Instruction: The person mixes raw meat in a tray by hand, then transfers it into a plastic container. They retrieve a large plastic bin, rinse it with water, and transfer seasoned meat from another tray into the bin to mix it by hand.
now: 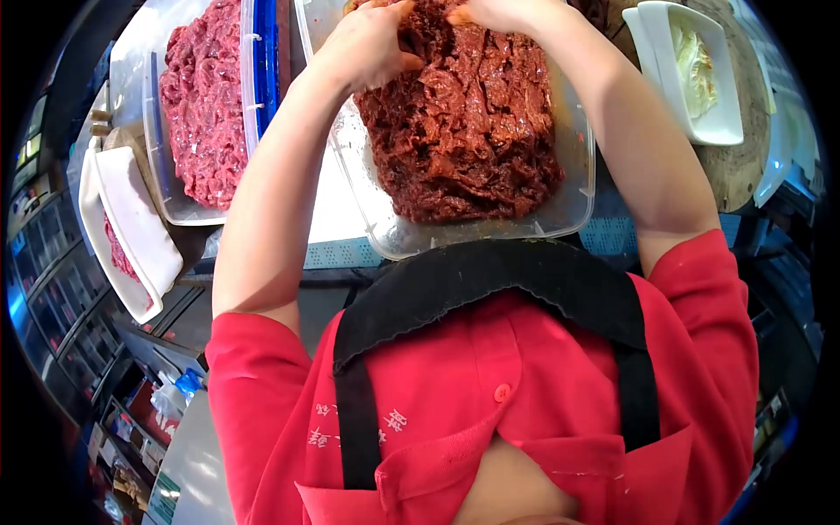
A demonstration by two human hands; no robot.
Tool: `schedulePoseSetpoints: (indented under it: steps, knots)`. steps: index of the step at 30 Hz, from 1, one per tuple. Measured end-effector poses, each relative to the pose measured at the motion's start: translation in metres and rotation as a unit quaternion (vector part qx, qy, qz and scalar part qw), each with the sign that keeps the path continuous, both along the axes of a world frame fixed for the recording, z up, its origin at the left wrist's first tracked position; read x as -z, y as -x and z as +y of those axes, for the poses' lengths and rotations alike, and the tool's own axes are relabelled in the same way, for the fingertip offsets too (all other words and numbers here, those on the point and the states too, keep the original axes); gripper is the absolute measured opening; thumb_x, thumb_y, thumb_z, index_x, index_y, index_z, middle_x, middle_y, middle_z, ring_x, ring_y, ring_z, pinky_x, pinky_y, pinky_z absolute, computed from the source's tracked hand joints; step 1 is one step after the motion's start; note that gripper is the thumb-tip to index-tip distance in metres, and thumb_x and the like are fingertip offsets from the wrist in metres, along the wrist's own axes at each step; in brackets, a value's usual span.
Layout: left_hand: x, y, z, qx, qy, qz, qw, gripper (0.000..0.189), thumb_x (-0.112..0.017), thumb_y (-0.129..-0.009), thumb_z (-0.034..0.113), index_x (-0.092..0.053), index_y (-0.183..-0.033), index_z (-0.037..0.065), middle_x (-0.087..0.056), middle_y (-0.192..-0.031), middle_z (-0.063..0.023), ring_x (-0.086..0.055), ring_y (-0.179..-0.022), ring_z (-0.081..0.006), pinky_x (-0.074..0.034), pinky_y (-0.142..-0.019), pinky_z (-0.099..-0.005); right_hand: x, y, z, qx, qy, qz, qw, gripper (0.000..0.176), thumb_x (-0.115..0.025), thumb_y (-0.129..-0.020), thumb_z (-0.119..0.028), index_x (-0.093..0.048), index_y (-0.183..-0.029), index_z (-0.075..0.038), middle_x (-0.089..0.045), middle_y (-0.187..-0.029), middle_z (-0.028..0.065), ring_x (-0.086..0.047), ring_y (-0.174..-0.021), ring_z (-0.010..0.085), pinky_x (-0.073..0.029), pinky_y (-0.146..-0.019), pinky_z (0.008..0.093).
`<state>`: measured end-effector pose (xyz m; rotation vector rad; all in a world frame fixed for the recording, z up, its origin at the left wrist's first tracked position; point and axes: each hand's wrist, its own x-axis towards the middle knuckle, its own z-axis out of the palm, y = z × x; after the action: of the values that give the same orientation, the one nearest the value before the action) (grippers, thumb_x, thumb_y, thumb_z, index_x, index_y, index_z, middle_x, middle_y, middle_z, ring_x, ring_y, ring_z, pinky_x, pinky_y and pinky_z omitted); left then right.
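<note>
Dark red marinated meat slices (472, 131) fill much of a clear plastic tub (385, 236) in front of me. At the tub's far left, my left hand (372, 44) is curled into the meat, its thumb and fingers around a clump. My right hand (507, 13) grips the meat at the far side, fingertips pointing left toward the other hand. Both hands are bare. The upper frame edge cuts off part of my right hand, and some fingertips are hidden in the meat.
Left of the tub, another clear tub (157, 188) holds paler raw meat (206, 114); a blue-edged lid (269, 70) stands between them. White dishes (144, 210) sit at the left. A white dish (726, 122) with a cabbage leaf (694, 70) rests on a round wooden board (744, 171).
</note>
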<state>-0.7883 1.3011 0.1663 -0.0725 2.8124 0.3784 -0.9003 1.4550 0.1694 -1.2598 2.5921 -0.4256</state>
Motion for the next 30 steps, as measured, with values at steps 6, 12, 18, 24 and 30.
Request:
schedulePoseSetpoints:
  steps: [6, 12, 18, 24, 30]
  knots:
    - [0.011, 0.0, 0.016, 0.016, 0.073, -0.047, 0.996, 0.062, -0.069, -0.078, 0.016, -0.041, -0.131, 0.002, -0.059, -0.099, -0.0288, -0.061, -0.099, -0.0341, -0.05, -0.092, -0.0419, -0.006, -0.045, 0.0, -0.024, -0.094, -0.068, 0.993, 0.047, -0.061, -0.071, -0.003, -0.053, -0.118, -0.004, -0.057, -0.113, 0.0178, -0.059, -0.102, 0.0313, -0.049, -0.087, 0.0417]
    - [-0.029, -0.045, 0.037, -0.151, -0.257, -0.209, 0.931, 0.056, -0.062, -0.08, 0.007, -0.042, -0.132, -0.003, -0.063, -0.092, -0.0175, -0.062, -0.084, -0.0196, -0.052, -0.072, -0.0299, -0.023, -0.087, 0.052, 0.012, -0.029, -0.279, 0.96, 0.05, -0.057, -0.07, 0.0, -0.056, -0.12, -0.001, -0.062, -0.107, 0.0244, -0.061, -0.101, 0.0302, -0.051, -0.085, 0.0396]
    - [-0.076, -0.054, 0.037, -0.196, -0.484, -0.012, 0.853, 0.037, -0.06, -0.078, 0.002, -0.057, -0.114, 0.003, -0.065, -0.086, -0.0072, -0.061, -0.068, -0.0114, -0.05, -0.059, -0.0235, -0.064, -0.075, 0.064, -0.049, 0.205, -0.27, 0.94, 0.048, -0.057, -0.072, -0.001, -0.052, -0.119, 0.0, -0.059, -0.114, 0.0122, -0.055, -0.108, 0.0189, -0.044, -0.093, 0.0303]
    - [-0.141, -0.038, 0.036, -0.125, -0.515, 0.159, 0.833, 0.06, -0.046, -0.082, -0.009, -0.032, -0.139, 0.004, -0.056, -0.109, -0.0156, -0.061, -0.092, -0.0179, -0.053, -0.075, -0.0257, -0.117, -0.06, 0.051, -0.068, 0.338, -0.095, 0.934, 0.056, -0.044, -0.071, 0.011, -0.043, -0.126, 0.004, -0.048, -0.124, 0.0233, -0.049, -0.114, 0.0246, -0.042, -0.098, 0.0323]
    - [-0.017, -0.076, 0.029, 0.231, -0.027, 0.052, 0.971, 0.042, -0.058, -0.079, 0.005, -0.052, -0.121, 0.0, -0.061, -0.105, -0.0196, -0.063, -0.09, -0.0336, -0.051, -0.084, -0.0395, -0.048, -0.098, 0.075, -0.194, -0.219, -0.176, 0.94, 0.042, -0.045, -0.083, -0.003, -0.048, -0.125, -0.004, -0.032, -0.142, 0.0238, -0.046, -0.118, 0.0443, -0.046, -0.095, 0.0442]
